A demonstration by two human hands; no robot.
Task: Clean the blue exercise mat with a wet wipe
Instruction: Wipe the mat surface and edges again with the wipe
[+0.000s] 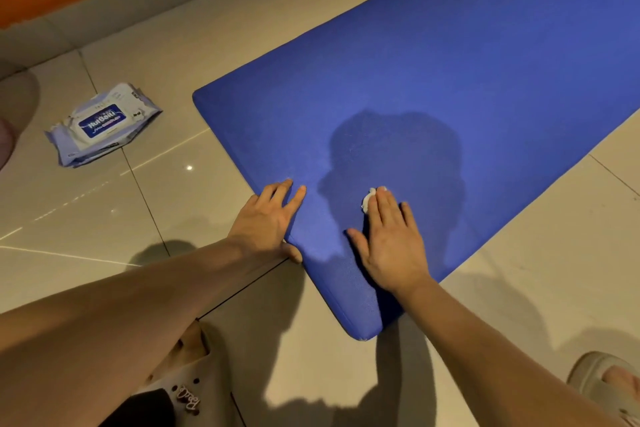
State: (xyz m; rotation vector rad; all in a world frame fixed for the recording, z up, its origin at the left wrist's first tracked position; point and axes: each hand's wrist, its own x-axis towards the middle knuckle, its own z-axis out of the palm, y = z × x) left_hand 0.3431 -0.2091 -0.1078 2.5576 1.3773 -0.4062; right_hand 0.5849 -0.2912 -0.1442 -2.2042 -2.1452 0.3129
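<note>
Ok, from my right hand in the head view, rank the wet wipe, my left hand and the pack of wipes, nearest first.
1. Wet wipe, under the right hand's fingertips on the mat.
2. Left hand, at the mat's left edge.
3. Pack of wipes, on the floor far left.

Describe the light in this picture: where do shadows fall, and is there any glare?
Head view: light from behind and above casts a head-shaped shadow on the blue exercise mat, just beyond the right hand pressing the wet wipe; in the same view, arm shadows darken the floor tiles near the left hand, and a small glare spot shines on a tile beside the wet wipes pack.
</note>
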